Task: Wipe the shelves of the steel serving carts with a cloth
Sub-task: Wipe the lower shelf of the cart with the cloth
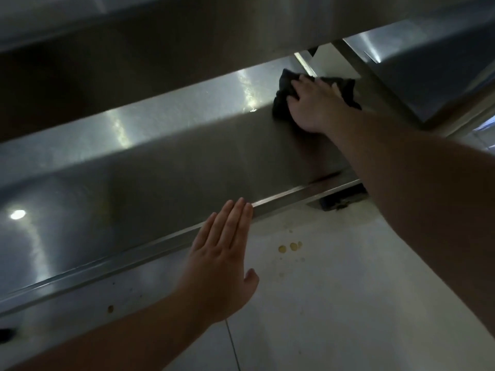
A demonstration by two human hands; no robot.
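Dark cloth [284,97] under flat right hand [313,103] on steel shelf [187,162]; left hand [222,261] flat, unclenched, empty.

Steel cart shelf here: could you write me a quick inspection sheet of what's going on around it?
Surface: lower steel shelf, shiny with glare patches.
Job's things: dark cloth lies at the shelf's far end.
Clutter: yellowish spots on the white floor.
Grippers: right hand presses flat on the cloth; left hand, fingers straight, touches the shelf's front rim.
Cables: nothing seen.
Surroundings: upper shelf overhead; dark caster beneath.
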